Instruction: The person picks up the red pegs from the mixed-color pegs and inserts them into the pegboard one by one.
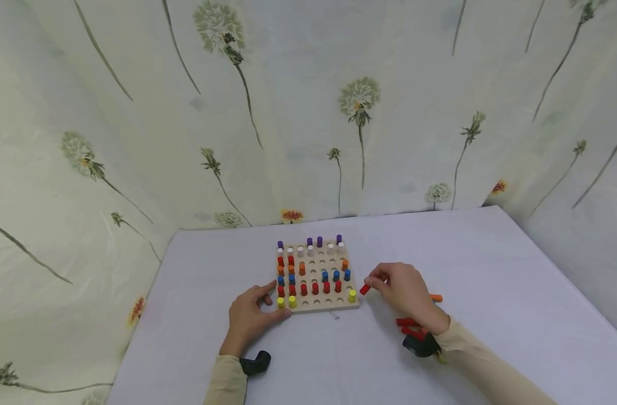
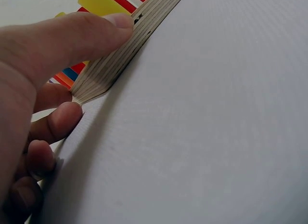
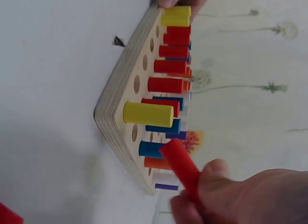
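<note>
A square wooden pegboard [image 1: 316, 306] lies on the table, its holes partly filled with rows of purple, white, red, orange, blue and yellow pegs. My left hand [image 1: 250, 315] grips the board's near left corner; in the left wrist view its thumb [image 2: 96, 36] presses the layered edge. Just off the board's right side, my right hand [image 1: 402, 287] pinches a red peg [image 3: 182, 167] between thumb and fingers, tilted in the air. A yellow peg [image 3: 148, 114] stands at the near right corner, beside an unfilled hole in the red row.
Loose red pegs [image 1: 411, 332] and an orange peg [image 1: 436, 298] lie on the white tabletop [image 1: 318, 365] around my right forearm. Black wrist devices [image 1: 256, 363] sit on both wrists. A dandelion-patterned cloth [image 1: 298, 112] hangs behind the table.
</note>
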Available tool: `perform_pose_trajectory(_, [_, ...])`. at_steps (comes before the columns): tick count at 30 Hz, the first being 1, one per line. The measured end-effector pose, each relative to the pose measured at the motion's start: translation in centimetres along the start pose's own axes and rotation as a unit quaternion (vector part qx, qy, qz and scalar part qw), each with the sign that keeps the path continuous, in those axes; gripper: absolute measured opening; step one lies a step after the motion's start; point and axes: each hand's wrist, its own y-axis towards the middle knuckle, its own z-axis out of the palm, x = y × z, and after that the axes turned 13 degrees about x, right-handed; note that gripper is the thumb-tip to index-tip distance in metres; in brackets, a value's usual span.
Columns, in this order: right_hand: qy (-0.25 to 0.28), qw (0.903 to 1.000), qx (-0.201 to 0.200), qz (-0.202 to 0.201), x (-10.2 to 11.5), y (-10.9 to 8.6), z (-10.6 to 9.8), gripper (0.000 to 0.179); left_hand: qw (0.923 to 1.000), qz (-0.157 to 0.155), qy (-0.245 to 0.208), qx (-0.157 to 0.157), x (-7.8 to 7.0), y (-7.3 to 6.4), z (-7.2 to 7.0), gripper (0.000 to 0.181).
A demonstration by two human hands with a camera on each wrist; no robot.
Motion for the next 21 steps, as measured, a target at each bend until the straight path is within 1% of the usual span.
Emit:
perform_pose_trajectory(3, [0.006,0.9994,-0.031,-0.009,0.2,0.9,-0.1,0.010,1.0000,0.004,0.004,-0.002,0.0,0.0,0.0,0.076])
perform_pose_trajectory(5, [0.014,0.9984,-0.050,-0.022,0.5,1.5,-0.1,0.011,1.0000,0.001,0.004,-0.001,0.1,0.1,0.0,0.076])
perform_pose_trajectory(8, [0.025,0.9966,-0.067,-0.042,0.8,2.4,-0.1,0.011,1.0000,-0.003,-0.002,0.002,0.0,0.1,-0.1,0.076])
perform_pose_trajectory(12, [0.035,0.9945,-0.079,-0.058,1.6,3.6,0.0,0.011,1.0000,-0.007,-0.004,0.003,0.0,0.2,-0.1,0.077])
perform_pose_trajectory(21, [0.042,0.9931,-0.086,-0.068,4.1,6.9,0.9,0.012,0.9999,-0.011,-0.012,0.006,-0.2,0.0,-0.2,0.076])
